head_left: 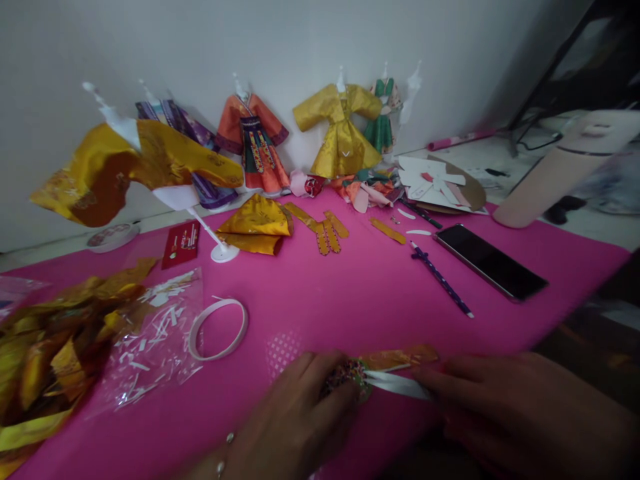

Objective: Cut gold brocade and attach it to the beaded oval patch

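Observation:
My left hand (300, 407), wearing a beaded bracelet, is low in the middle. Its fingers are closed over a small dark piece with multicoloured specks and a green edge (345, 375), blurred and partly covered. My right hand (505, 400), at the lower right and also blurred, pinches the end of a white strip (397, 384) that runs to the speckled piece. Just behind the white strip lies a gold brocade strip (400, 358), its right end beside my right fingertips. Whether these pieces are joined I cannot tell.
Doll stands wearing small robes line the wall, with a gold robe (190, 160) nearest at left. On the pink mat (300, 287) are a white ring of tape (219, 329), gold fabric scraps (65, 353), a purple pen (443, 280) and a phone (493, 261). A beige bottle (555, 173) stands right.

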